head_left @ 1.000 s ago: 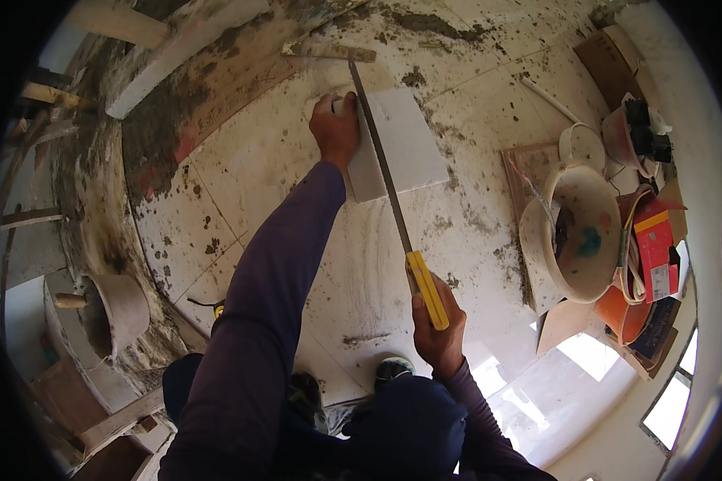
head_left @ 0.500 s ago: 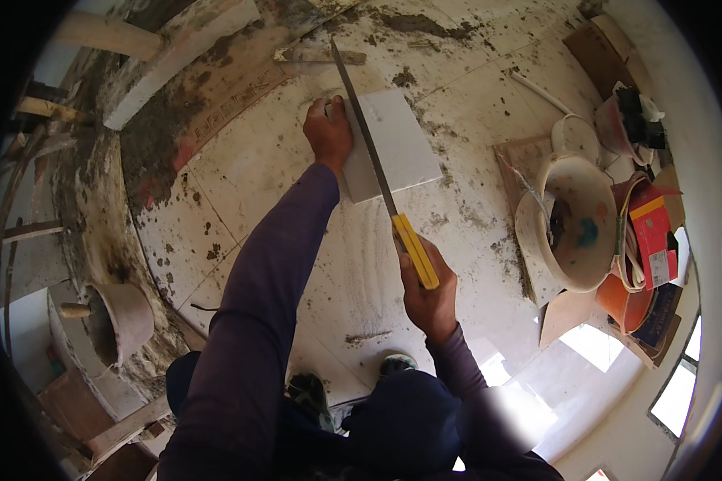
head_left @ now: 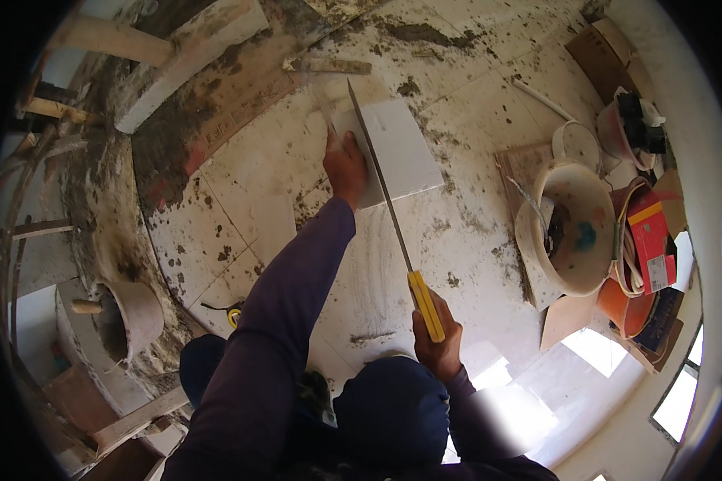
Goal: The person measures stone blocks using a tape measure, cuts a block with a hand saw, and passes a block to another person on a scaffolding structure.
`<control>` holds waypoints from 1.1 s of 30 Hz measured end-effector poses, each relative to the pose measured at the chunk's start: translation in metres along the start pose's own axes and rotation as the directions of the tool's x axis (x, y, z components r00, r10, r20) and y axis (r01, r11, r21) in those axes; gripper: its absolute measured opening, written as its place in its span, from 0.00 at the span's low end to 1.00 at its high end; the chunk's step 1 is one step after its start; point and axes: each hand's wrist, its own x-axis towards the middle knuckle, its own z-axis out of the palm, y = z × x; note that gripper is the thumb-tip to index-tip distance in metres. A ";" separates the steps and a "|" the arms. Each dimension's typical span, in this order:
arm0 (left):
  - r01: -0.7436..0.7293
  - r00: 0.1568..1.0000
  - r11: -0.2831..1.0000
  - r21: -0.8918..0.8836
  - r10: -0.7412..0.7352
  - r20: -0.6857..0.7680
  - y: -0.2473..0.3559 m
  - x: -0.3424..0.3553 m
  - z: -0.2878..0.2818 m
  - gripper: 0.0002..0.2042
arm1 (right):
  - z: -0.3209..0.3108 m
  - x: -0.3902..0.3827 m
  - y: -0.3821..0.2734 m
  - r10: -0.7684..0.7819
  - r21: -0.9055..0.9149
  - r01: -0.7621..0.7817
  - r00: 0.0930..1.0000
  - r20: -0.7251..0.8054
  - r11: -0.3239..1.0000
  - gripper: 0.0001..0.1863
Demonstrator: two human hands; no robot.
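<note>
My right hand (head_left: 439, 346) is closed round the yellow handle of a hand saw (head_left: 387, 195). Its long dark blade runs away from me, lying across the top of a white rectangular block (head_left: 405, 152). The block is on the floor. Along its left edge my left hand (head_left: 346, 168) grips it, the thumb over the top and the other fingers on the left side, partly blurred. Pale dust streaks mark the floor between the block and my knees. Beside my left sleeve a yellow and black tape measure (head_left: 233, 315) is partly visible.
On the right stand a large stained bucket (head_left: 573, 272), a red box (head_left: 651, 244) and an orange container (head_left: 624, 309). A wooden strip (head_left: 327, 66) lies beyond the block. At left are a pale bucket (head_left: 140, 321) and a long pale beam (head_left: 192, 64).
The saw has been drawn back toward me, its handle and my right hand now nearer my body. My left hand's fingers have shifted along the block's edge. The tape measure has come into sight.
</note>
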 end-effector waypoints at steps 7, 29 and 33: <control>0.006 1.000 1.000 -0.017 -0.006 0.002 0.000 -0.007 0.014 0.25 | 0.016 0.070 -0.020 -0.064 0.044 0.067 0.995 -0.074 0.997 0.22; 0.021 0.999 1.000 -0.002 -0.021 0.042 0.014 -0.007 0.012 0.25 | 0.003 0.069 -0.014 0.042 0.030 -0.041 0.999 -0.004 0.999 0.23; -0.072 0.997 0.997 0.040 0.072 0.004 0.001 -0.003 0.013 0.25 | 0.010 0.072 -0.010 -0.012 0.089 0.015 0.999 -0.039 0.996 0.23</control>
